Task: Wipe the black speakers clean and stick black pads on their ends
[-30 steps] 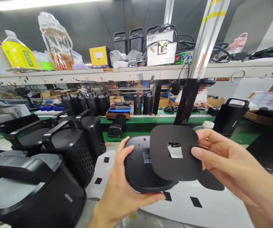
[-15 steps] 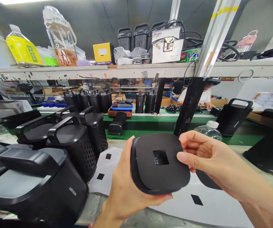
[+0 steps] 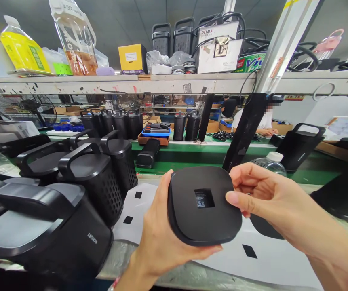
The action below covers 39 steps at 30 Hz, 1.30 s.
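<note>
My left hand (image 3: 157, 230) is wrapped round a black speaker (image 3: 171, 214) whose flat end faces me. Over that end lies a black rounded-square pad (image 3: 188, 224) with a square cutout, through which small pale print shows. My right hand (image 3: 252, 192) pinches the pad's right edge between thumb and fingers. The pad almost covers the end, with a thin rim of the speaker left visible along the left. Below the hands a white backing sheet (image 3: 222, 258) carries small black squares (image 3: 249, 251) and another black pad (image 3: 264, 226), partly hidden by my right wrist.
Several black handled speakers (image 3: 85, 173) crowd the left side. One speaker (image 3: 148, 153) lies on the green bench beyond. A clear bottle (image 3: 272, 161) stands behind my right hand, beside a black post (image 3: 243, 129). Above runs a loaded shelf (image 3: 161, 83). A person (image 3: 252, 121) sits across.
The pad now sits closer to the speaker's end and better lined up with its outline; before, it was offset to the lower right. Print in the cutout is clearer. The view has shifted slightly.
</note>
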Motion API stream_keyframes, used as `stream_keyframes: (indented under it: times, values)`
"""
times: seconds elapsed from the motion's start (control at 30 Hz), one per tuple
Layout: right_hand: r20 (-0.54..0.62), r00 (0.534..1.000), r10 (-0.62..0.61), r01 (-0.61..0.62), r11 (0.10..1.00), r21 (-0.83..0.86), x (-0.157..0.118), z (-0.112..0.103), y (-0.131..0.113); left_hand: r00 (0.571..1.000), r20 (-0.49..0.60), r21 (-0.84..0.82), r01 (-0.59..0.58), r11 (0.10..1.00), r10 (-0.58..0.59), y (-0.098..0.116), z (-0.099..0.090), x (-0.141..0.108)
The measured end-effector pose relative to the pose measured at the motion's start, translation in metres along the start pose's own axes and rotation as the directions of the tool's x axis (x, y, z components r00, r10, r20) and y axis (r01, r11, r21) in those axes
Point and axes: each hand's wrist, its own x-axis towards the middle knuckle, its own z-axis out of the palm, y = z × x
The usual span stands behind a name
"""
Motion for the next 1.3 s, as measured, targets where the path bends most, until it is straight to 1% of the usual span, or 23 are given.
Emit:
stream_keyframes:
  times: [0.17,0.37,0.53,0.67,0.87,1.03,1.17,1.3]
  values:
    - [-0.033,0.999,-0.015,0.014,0.999,-0.045,0.0011,0.0022,-0.0035,1.0,-0.011,-0.01,0.019,1.0,-0.019,-0.001,0.0011,-0.0026]
    - [-0.035,0.999,-0.027,0.024,0.995,-0.096,0.0005,0.0041,-0.0065,1.0,-0.02,-0.014,0.01,1.0,-0.011,-0.0006,0.0023,-0.0015]
    - [-0.032,0.999,-0.032,0.029,0.996,-0.083,0.0009,0.0028,-0.0048,1.0,-0.019,-0.033,0.007,0.999,-0.007,0.0002,0.0022,-0.0009]
    - [-0.033,0.999,-0.043,0.041,0.997,-0.066,0.0014,0.0038,-0.0047,1.0,-0.024,-0.007,-0.001,1.0,0.001,0.0001,0.0021,-0.0004]
    - [-0.056,0.998,-0.036,0.03,0.994,-0.103,0.0016,0.0047,-0.0064,1.0,-0.025,0.009,-0.006,1.0,0.006,-0.0006,0.0029,-0.0009]
    - [-0.047,0.998,-0.037,0.032,0.994,-0.103,0.0013,0.0037,-0.0044,1.0,-0.028,0.034,-0.014,0.999,0.015,0.0002,0.0012,-0.0001]
    - [-0.076,0.997,-0.027,0.019,0.994,-0.107,-0.0025,0.0056,-0.0067,0.999,0.028,0.079,-0.038,0.996,0.036,0.0012,-0.001,0.0004]
    - [-0.069,0.998,-0.009,0.004,0.997,-0.076,-0.0049,0.0083,-0.0091,0.999,-0.015,0.064,-0.036,0.997,0.037,0.0017,0.0012,-0.0013]
